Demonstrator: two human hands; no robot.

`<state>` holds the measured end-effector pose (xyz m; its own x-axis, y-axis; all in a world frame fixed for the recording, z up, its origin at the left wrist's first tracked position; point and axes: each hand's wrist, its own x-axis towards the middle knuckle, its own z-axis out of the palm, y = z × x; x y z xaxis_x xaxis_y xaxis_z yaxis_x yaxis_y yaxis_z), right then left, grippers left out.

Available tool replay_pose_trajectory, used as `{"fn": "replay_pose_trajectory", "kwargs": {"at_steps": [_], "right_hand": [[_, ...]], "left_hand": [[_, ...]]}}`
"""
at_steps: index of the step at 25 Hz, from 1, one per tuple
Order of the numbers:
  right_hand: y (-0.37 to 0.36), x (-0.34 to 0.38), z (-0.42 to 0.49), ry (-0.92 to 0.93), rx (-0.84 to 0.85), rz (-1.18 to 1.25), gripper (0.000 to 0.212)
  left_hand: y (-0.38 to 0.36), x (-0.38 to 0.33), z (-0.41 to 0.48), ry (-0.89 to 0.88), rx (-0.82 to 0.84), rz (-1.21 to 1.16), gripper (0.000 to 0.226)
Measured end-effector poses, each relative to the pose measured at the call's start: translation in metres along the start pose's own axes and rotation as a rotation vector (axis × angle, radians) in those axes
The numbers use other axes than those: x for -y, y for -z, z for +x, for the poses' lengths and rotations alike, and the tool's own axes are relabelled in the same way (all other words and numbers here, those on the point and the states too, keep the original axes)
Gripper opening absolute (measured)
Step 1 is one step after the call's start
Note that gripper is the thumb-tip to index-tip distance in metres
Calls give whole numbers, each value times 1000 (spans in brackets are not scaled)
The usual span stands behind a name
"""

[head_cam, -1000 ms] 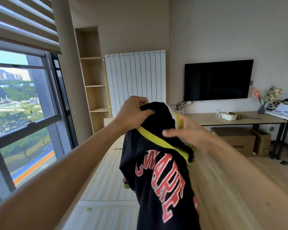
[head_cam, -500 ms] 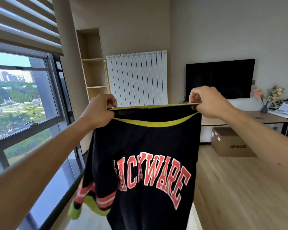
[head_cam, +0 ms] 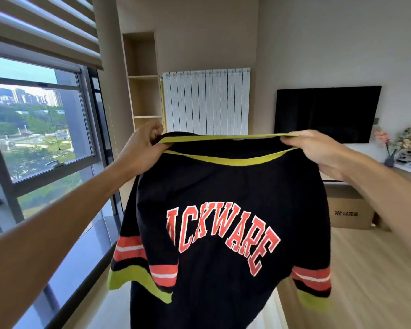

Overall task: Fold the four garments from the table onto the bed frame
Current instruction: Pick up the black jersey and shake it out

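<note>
A black T-shirt [head_cam: 218, 200] with red lettering, a yellow-green collar and red, white and yellow-green sleeve bands hangs spread out in the air in front of me. My left hand [head_cam: 140, 150] pinches its left shoulder by the collar. My right hand [head_cam: 318, 150] pinches the right shoulder. Both sleeves hang down at the sides. The shirt's lower part runs out of the bottom of the view. The table, the bed frame and the other garments are hidden or out of view.
A large window [head_cam: 40, 134] fills the left side. Ahead stand open shelves [head_cam: 144, 96] and a white radiator [head_cam: 207, 100]. A wall TV [head_cam: 325, 112], a desk with flowers [head_cam: 399, 141] and a cardboard box [head_cam: 349, 210] are on the right. Light wood surface [head_cam: 365, 269] lies below.
The bunched shirt has been pulled open between my hands, which moved apart to its shoulders. The collar is now stretched wider and both sleeves have dropped out to the sides.
</note>
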<state>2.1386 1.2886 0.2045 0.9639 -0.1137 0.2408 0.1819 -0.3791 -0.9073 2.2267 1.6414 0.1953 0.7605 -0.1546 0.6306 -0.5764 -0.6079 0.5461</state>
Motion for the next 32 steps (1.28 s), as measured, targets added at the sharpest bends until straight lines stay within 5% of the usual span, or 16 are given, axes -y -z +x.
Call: {"fn": "replay_pose_trajectory", "kwargs": {"at_steps": [2,4,7,12,18,24,29,32], "right_hand": [[-1,6,-2,-12,-86,-5,22],[-5,9,-3,-31,-169,-22,24],[-13,11,-2,-24,-251,-25,27],[-12,4,-5,-46,-293,11,26],[1,-2,-13,-100,-253,73,20],[38,-13,-25,41,-24,102,30],[49,-23,-33,148,131,12,10],[38,-27,-35,203,112,-87,7]], "left_hand": [[3,3,3,-72,-32,261,33],[3,-3,-1,132,141,339,35],[-3,-12,-16,483,426,-57,22],[-18,-11,-26,553,276,-483,20],[-34,-30,-26,408,211,-638,35],[-3,-19,-7,-146,406,-38,40],[20,-6,6,-279,388,134,5],[21,8,5,-273,354,236,13]]}}
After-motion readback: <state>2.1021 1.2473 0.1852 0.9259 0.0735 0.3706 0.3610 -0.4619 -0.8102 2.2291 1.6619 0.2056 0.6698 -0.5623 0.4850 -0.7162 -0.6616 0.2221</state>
